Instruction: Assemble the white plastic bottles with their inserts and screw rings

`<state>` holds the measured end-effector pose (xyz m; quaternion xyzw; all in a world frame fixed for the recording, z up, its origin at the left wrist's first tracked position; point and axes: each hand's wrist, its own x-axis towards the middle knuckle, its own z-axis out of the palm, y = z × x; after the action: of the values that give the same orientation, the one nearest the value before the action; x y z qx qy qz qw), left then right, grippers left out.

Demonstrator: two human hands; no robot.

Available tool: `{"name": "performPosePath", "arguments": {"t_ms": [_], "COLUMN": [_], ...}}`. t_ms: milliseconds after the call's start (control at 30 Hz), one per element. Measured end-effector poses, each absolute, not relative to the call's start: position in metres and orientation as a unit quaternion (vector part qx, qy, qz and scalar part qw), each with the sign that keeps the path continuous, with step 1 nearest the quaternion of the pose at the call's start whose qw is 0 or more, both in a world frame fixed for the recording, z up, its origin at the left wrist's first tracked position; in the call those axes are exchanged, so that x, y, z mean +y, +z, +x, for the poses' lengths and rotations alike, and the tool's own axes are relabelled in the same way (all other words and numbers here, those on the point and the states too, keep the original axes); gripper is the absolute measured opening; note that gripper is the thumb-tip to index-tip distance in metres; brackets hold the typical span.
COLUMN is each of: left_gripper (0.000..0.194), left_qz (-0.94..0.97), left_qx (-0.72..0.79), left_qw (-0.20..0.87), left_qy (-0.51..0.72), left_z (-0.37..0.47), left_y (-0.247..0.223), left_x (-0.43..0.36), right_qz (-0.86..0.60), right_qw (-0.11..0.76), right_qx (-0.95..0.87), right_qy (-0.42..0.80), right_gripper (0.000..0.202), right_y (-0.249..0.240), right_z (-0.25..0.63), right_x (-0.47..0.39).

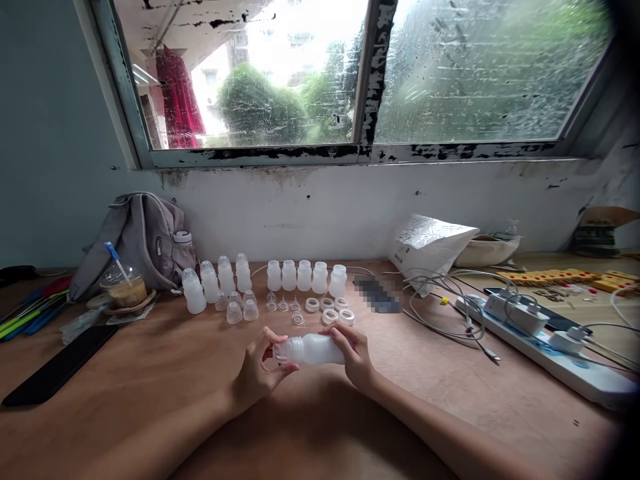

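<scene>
A white translucent baby bottle [320, 349] lies sideways in the air between my hands, its capped end to the left. My left hand [261, 365] grips the clear cap end between thumb and fingers. Around the bottle's base closes my right hand [354, 353]. Beyond them stand several open bottle bodies [304, 277] in a row. Before these lie clear nipples [283, 304] and white collar rings [330, 313]. Further left are several capped bottles [194, 291] and loose clear caps [235, 311].
At left sit a grey backpack [137, 233], an iced drink cup [124, 287], pens [35, 317] and a black flat case [60, 367]. To the right are tangled cables [445, 313], a power strip [550, 353], a silver-white bag [430, 247] and a blurred dark object [377, 293].
</scene>
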<state>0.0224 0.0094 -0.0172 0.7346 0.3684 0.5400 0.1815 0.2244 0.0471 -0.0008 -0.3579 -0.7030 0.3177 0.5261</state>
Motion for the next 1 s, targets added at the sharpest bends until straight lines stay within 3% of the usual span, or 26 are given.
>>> {"name": "performPosePath", "arguments": {"t_ms": [367, 600, 767, 900, 1000], "left_gripper": [0.036, 0.031, 0.04, 0.037, 0.033], "left_qz": [0.745, 0.676, 0.591, 0.618, 0.675], "left_qx": [0.361, 0.382, 0.436, 0.457, 0.477], "left_qw": [0.139, 0.32, 0.42, 0.386, 0.285], "left_qy": [0.544, 0.543, 0.533, 0.51, 0.485], "left_z": [0.023, 0.024, 0.021, 0.007, -0.013], "left_y": [-0.021, 0.022, 0.046, 0.06, 0.086], "left_x": [0.009, 0.016, 0.035, 0.055, 0.074], "right_qz": [-0.321, -0.361, -0.381, -0.366, -0.356], "right_qw": [0.545, 0.534, 0.521, 0.511, 0.506], "right_qx": [-0.717, -0.661, -0.652, -0.67, -0.671], "right_qy": [0.293, 0.384, 0.397, 0.395, 0.409], "right_gripper": [0.036, 0.032, 0.032, 0.027, 0.026], "right_y": [-0.004, -0.002, 0.002, 0.003, 0.0], "right_z": [0.225, 0.216, 0.213, 0.216, 0.219], "right_x": [0.049, 0.051, 0.057, 0.062, 0.067]}}
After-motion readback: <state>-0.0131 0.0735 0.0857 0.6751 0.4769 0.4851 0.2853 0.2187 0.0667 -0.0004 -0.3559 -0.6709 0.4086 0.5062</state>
